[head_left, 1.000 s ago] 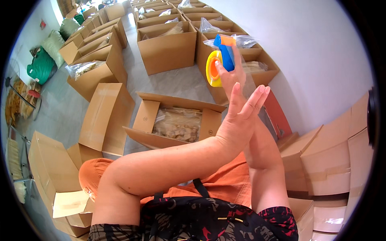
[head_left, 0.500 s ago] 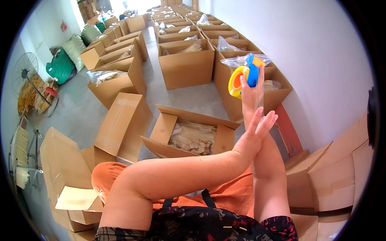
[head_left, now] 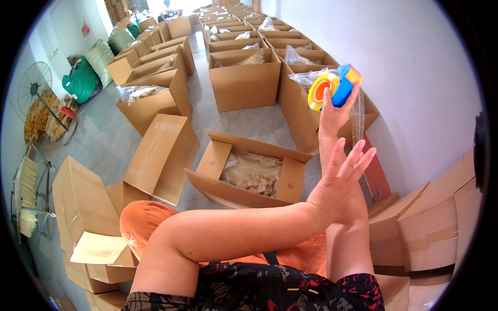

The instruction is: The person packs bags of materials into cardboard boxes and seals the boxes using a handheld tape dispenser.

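My right hand (head_left: 336, 115) is raised at the right, its fingers closed around a blue and yellow tape dispenser (head_left: 341, 94) with a roll on an orange core. From the dispenser a strip of clear tape (head_left: 358, 122) runs down beside my right wrist. Across my right forearm reaches my left hand (head_left: 342, 179), open, fingers spread and holding nothing. Whether it touches the forearm or the tape's lower end, I cannot tell. In front of my knees stands an open cardboard box (head_left: 207, 159) with clear plastic bags (head_left: 251, 173) of tan pieces inside.
Rows of open boxes (head_left: 244, 80) with plastic bags stretch away beyond. Left of the nearest box lies another carton (head_left: 155, 153); more cartons (head_left: 83, 207) stand at my left and folded cardboard (head_left: 430, 223) at my right. A fan (head_left: 36, 88) and sacks (head_left: 82, 80) line the left wall.
The dispenser in my right hand has shifted right and tilted. My left hand has moved slightly right and down, its fingers spreading wider. The tape strip now hangs farther right.
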Demonstrator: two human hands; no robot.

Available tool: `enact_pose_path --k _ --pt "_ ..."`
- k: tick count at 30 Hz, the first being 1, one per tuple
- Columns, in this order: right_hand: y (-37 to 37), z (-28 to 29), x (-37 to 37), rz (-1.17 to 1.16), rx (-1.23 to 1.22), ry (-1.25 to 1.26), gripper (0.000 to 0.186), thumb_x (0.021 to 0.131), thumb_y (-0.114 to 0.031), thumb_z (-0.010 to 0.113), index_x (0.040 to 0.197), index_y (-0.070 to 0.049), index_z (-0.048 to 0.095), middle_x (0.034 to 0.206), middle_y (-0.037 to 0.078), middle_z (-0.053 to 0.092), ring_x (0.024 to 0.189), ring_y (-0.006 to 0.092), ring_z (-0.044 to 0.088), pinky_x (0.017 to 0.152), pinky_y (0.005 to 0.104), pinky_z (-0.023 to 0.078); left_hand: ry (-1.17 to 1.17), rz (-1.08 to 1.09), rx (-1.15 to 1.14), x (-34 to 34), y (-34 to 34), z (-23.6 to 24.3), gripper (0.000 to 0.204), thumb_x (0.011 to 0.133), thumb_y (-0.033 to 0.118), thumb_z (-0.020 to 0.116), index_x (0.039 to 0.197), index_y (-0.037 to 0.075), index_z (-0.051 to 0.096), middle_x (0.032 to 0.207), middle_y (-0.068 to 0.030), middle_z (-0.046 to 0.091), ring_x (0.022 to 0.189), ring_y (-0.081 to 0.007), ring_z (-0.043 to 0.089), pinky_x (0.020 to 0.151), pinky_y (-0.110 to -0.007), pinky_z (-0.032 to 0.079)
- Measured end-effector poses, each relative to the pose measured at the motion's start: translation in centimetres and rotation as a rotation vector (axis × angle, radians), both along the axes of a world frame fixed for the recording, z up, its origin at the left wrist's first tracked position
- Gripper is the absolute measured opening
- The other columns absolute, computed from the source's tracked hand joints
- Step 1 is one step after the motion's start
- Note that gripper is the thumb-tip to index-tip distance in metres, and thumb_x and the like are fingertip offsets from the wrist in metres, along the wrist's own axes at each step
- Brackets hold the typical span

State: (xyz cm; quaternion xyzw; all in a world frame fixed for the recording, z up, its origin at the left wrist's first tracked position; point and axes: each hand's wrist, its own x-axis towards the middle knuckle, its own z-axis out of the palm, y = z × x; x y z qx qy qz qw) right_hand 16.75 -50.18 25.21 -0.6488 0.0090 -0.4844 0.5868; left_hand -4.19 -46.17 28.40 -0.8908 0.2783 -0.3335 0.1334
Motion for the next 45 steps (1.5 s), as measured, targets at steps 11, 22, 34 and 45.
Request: enact_pose_path --k 11,22,34,45 --pt "-2.0 0.7 0.5 0.272 0.125 -0.167 0.079 0.087 -0.004 0.076 0.154 -0.011 0.036 0.142 0.008 0.051 0.122 0.0166 0.055 0.105 0.0314 0.045 0.299 -0.311 -0.145 -3.7 7.2 -3.5 0.055 0.089 0.027 0.056 0.143 0.015 0.054 0.156 -0.0083 0.040 0.147 -0.0323 0.033 0.118 -0.067 0.018" --pt "-2.8 -1.0 -0.5 0.539 0.253 -0.010 0.076 0.087 -0.004 0.077 0.152 -0.009 0.038 0.138 0.006 0.052 0.122 0.0169 0.054 0.106 0.0313 0.044 0.513 0.072 -0.041 3.0 22.6 -19.9 0.073 0.094 0.048 0.058 0.158 0.033 0.027 0.166 -0.0054 0.020 0.155 -0.0313 0.010 0.117 -0.071 0.005" --pt "-1.8 -8.8 -0.8 0.649 0.282 0.296 0.076 0.088 -0.006 0.073 0.153 -0.004 0.034 0.144 0.009 0.048 0.128 0.0195 0.050 0.110 0.0329 0.039 0.453 -0.104 0.038 4.4 14.2 -26.7 0.069 0.100 0.057 0.041 0.158 0.020 0.031 0.167 -0.0014 0.021 0.155 -0.0275 0.013 0.120 -0.063 0.002" --pt "-1.6 -11.4 -1.0 0.721 0.155 0.351 0.072 0.090 -0.009 0.071 0.152 -0.004 0.035 0.145 0.009 0.047 0.130 0.0196 0.049 0.111 0.0335 0.038 0.719 -0.157 -0.408 4.7 12.6 -28.4 0.069 0.096 0.058 0.048 0.154 0.022 0.039 0.158 -0.0027 0.038 0.149 -0.0253 0.028 0.121 -0.060 0.006"
